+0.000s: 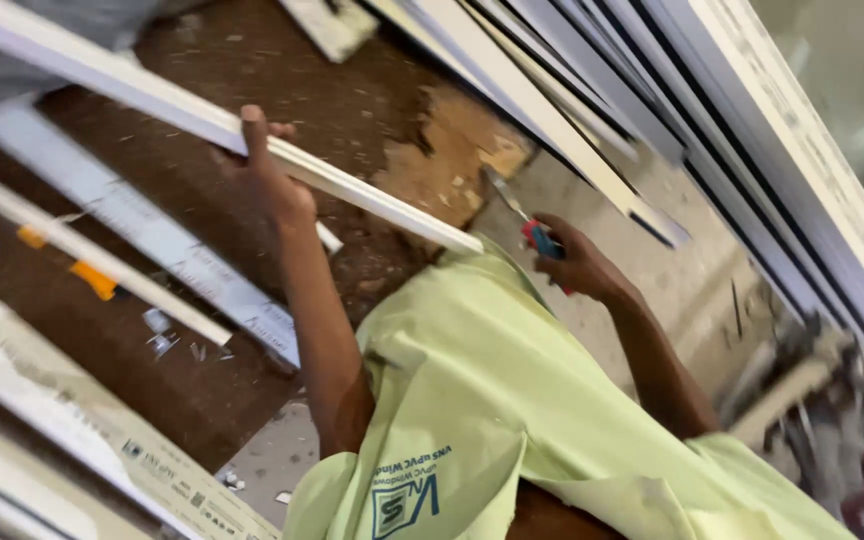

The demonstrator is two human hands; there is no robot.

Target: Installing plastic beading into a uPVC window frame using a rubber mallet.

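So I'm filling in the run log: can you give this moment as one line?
left hand: grips white profile strip | right hand: holds red-handled tool | stacked white profiles at right

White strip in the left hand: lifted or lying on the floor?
Lifted: the left hand grips the white strip from beneath, above the brown floor.

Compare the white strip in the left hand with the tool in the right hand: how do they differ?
The white strip is long, slim and plain white; the tool is short, with a metal shaft and a red-and-blue handle. The left hand grips the strip partway along it; the right hand wraps the tool's handle. Both are held above the littered brown floor.
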